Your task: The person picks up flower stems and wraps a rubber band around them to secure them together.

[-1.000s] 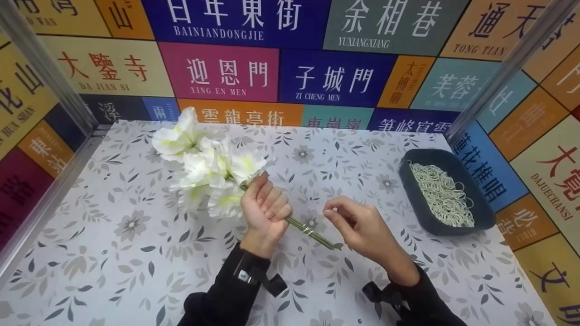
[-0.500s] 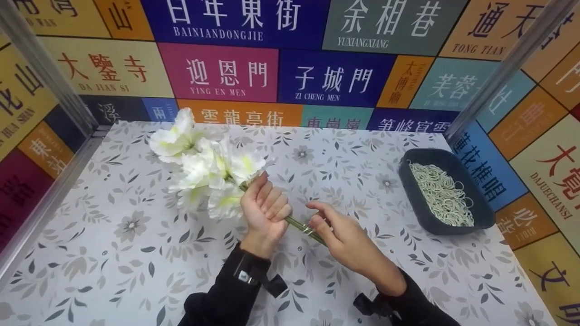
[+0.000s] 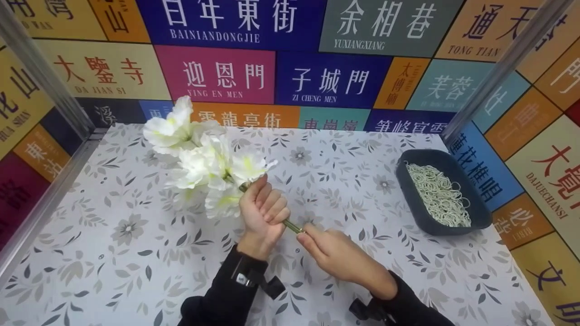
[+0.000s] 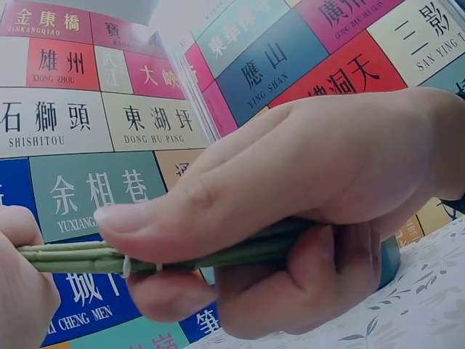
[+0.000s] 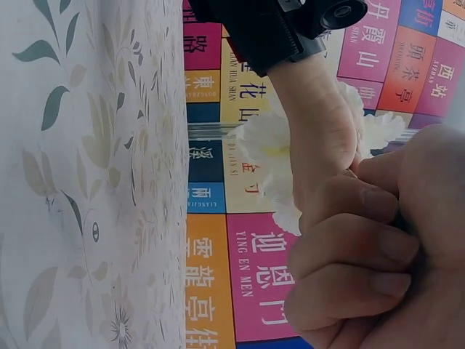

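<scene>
In the head view my left hand grips a bunch of white artificial flowers by its green stems, just below the blooms. Lower down, my right hand has thumb and fingers curled round the same stems and covers their cut ends. A pale rubber band circles the stems by the right thumb tip in the left wrist view. There, part of my left hand shows at the left edge. The right wrist view has my right hand with fingers curled, blossoms behind.
A dark blue-grey basin full of loose pale rubber bands stands at the right of the table. Leaf-patterned white covering spreads under everything. Colourful sign-printed panels with clear-edged corners enclose the back and sides.
My right hand has come left and inward from beside the stems and now holds them over the banded part. My left hand keeps its grip; the flowers shift slightly.
</scene>
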The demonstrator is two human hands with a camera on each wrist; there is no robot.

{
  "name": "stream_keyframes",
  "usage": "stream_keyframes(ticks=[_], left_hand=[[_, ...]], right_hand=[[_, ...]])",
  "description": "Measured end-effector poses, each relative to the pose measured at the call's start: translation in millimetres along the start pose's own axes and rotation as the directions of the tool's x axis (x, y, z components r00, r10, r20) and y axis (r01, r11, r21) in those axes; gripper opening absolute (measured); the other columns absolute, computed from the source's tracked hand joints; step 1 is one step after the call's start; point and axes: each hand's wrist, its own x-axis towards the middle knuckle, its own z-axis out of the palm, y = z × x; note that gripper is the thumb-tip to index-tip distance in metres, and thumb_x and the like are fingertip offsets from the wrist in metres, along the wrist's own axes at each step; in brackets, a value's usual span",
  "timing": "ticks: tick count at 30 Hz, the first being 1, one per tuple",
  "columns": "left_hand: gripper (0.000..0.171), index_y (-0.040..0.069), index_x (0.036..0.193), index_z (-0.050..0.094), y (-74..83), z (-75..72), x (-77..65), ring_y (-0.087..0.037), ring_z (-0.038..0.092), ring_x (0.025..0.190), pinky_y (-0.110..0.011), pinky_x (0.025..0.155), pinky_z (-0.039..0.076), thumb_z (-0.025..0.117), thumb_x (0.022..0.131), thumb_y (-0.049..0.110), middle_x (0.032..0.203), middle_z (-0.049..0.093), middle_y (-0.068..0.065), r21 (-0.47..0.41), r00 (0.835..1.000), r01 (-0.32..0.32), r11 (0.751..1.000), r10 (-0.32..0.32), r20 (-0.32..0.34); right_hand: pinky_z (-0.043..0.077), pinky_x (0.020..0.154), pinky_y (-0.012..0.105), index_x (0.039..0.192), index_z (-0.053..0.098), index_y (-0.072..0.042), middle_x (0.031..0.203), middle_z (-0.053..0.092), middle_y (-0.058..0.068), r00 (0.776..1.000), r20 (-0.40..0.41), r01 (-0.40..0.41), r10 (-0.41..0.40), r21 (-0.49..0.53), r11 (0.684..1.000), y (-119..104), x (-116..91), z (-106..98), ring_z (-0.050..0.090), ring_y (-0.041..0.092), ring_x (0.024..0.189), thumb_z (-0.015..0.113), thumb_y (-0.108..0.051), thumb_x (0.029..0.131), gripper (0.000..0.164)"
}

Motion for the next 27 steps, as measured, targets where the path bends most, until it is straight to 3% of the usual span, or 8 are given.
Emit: stream_keyframes(ticks=[10, 15, 20, 27], left_hand=[[0.056, 0.023, 0.049, 0.035, -2.2, -1.6, 0.5, -0.004, 0.014, 0.037, -0.017, 0.033, 0.013, 0.035, 0.105, 0.024, 0.038, 0.031, 0.012, 0.063, 0.999, 0.038, 0.997, -0.036, -0.032], [0.056, 0.024, 0.049, 0.036, -2.0, 1.3, 0.9, -0.003, 0.018, 0.035, -0.017, 0.033, 0.013, 0.035, 0.105, 0.024, 0.038, 0.033, 0.012, 0.116, 0.998, 0.021, 0.993, -0.014, -0.056], [0.056, 0.024, 0.049, 0.036, -2.2, 3.3, 1.2, -0.001, 0.022, 0.033, -0.017, 0.033, 0.013, 0.035, 0.105, 0.023, 0.038, 0.032, 0.013, 0.176, 0.997, 0.014, 0.984, -0.001, -0.074], [0.055, 0.024, 0.049, 0.035, -4.9, 5.4, 1.7, 0.000, 0.026, 0.030, -0.016, 0.031, 0.015, 0.037, 0.104, 0.022, 0.038, 0.032, 0.013, 0.267, 0.995, 0.076, 0.961, -0.054, -0.089]], right_hand=[[0.034, 0.047, 0.019, 0.089, 0.052, -0.020, 0.064, 0.038, -0.015, 0.998, 0.062, -0.015, 0.019, -0.059, 0.998, 2.8, 0.7, 2.2, 0.034, 0.000, 0.052, 0.039, -0.041, 0.109, 0.031], [0.040, 0.057, 0.019, 0.086, 0.053, -0.022, 0.073, 0.043, -0.013, 1.000, 0.011, 0.017, -0.016, -0.076, 0.997, 3.8, 3.1, 3.1, 0.042, 0.003, 0.063, 0.042, -0.041, 0.107, 0.031], [0.038, 0.055, 0.018, 0.082, 0.055, -0.022, 0.072, 0.047, -0.012, 0.998, -0.049, 0.032, -0.037, -0.105, 0.994, 3.3, 3.8, 2.2, 0.041, 0.001, 0.061, 0.049, -0.041, 0.105, 0.030], [0.037, 0.049, 0.017, 0.098, 0.059, -0.018, 0.064, 0.046, -0.013, 0.998, -0.050, 0.029, -0.034, -0.095, 0.995, 3.3, -2.3, 7.8, 0.040, -0.002, 0.054, 0.049, -0.041, 0.105, 0.026]])
